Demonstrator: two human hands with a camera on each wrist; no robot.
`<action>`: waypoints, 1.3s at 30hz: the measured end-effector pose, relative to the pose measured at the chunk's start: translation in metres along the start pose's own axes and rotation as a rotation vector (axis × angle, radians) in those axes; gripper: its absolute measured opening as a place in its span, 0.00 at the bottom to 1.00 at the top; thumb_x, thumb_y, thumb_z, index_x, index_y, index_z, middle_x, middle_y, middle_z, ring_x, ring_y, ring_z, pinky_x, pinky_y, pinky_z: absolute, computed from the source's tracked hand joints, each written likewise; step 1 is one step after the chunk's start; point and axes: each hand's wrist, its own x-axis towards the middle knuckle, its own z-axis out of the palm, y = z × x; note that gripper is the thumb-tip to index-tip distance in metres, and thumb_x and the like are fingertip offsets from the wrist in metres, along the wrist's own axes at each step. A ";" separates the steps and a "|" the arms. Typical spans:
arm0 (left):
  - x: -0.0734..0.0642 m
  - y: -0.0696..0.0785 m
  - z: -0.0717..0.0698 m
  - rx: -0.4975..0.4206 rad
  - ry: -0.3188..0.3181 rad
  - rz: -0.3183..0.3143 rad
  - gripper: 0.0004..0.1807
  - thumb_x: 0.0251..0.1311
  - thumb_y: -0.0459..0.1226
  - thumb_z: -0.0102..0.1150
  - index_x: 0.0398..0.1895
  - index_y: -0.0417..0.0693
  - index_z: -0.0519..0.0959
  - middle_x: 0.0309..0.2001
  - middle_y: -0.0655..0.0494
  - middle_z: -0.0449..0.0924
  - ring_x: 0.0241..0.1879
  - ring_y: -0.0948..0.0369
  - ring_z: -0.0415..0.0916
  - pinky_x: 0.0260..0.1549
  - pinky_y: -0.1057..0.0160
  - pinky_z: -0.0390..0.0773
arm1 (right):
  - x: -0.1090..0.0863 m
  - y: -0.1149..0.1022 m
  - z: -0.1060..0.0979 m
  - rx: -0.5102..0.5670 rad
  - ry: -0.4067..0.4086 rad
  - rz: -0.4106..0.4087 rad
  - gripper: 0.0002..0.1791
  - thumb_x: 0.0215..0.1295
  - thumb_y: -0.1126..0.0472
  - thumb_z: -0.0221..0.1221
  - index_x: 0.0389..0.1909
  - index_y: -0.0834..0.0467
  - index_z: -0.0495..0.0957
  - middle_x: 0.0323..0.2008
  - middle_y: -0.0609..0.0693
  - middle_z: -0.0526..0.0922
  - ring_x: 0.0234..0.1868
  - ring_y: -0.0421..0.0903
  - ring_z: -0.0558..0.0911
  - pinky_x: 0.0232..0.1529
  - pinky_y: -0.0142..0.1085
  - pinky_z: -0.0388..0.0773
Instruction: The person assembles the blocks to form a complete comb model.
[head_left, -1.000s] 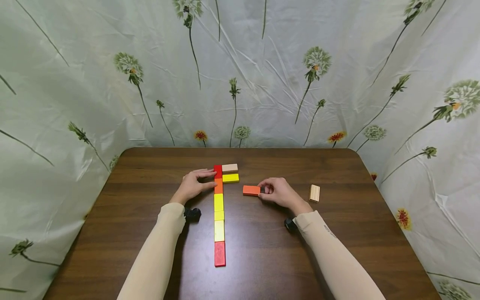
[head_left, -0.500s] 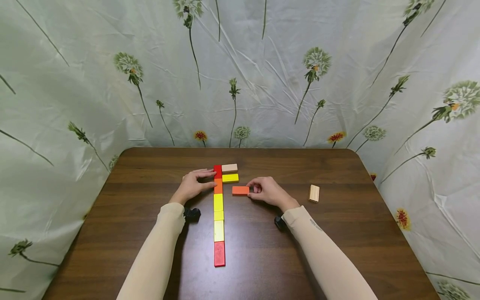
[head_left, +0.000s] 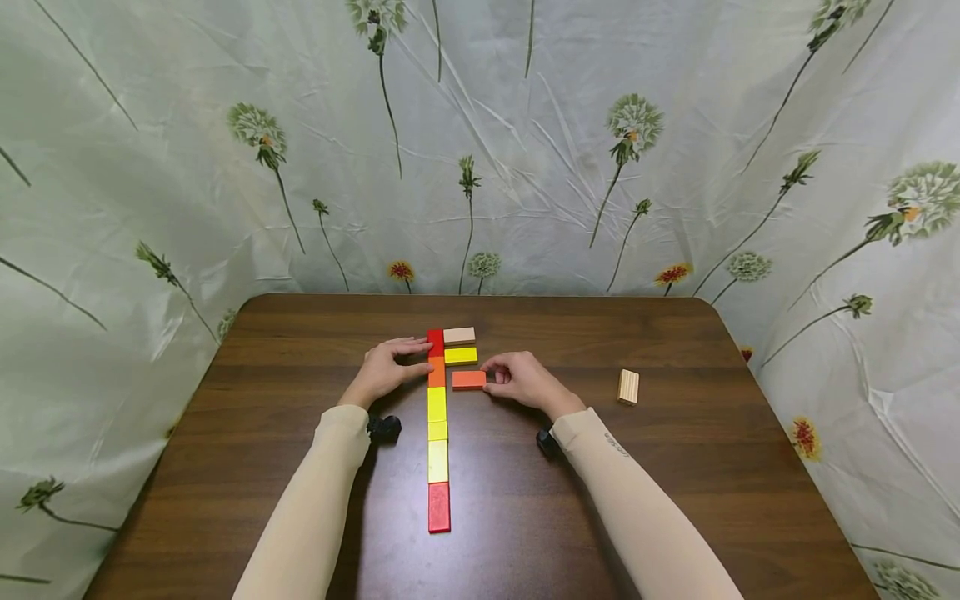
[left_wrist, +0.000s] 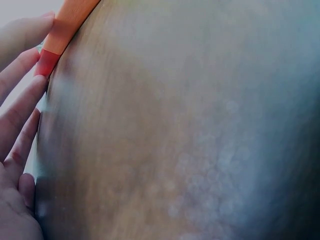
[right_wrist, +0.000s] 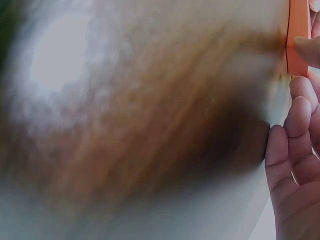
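Note:
A column of flat coloured blocks runs toward the person in the head view: red (head_left: 437,337), orange, yellow (head_left: 437,403), pale yellow (head_left: 438,461) and a near red block (head_left: 438,507). At its far left side, the left hand (head_left: 384,371) touches the red and orange blocks with extended fingers; the left wrist view shows the orange block (left_wrist: 72,25) under its thumb. My right hand (head_left: 528,383) pinches the right end of another orange block (head_left: 468,381), which lies crosswise just right of the column, a small gap apart. In the right wrist view, the thumb covers part of this orange block (right_wrist: 296,22).
Right of the column's far end lie a pale wooden block (head_left: 459,335) and a yellow block (head_left: 461,356), both crosswise. Farther right, a striped light wood piece (head_left: 628,387) rests on the brown table (head_left: 720,500). A floral curtain (head_left: 547,167) hangs behind.
My right hand has moved left with the orange block, from well right of the column to close beside it. The left hand has stayed in place at the column.

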 end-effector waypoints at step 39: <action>-0.001 0.002 0.001 0.018 0.006 -0.006 0.31 0.62 0.53 0.76 0.69 0.59 0.84 0.77 0.49 0.74 0.81 0.47 0.63 0.80 0.33 0.49 | 0.006 -0.005 0.002 -0.019 -0.029 0.011 0.16 0.70 0.57 0.72 0.56 0.56 0.87 0.28 0.45 0.76 0.31 0.40 0.73 0.36 0.31 0.71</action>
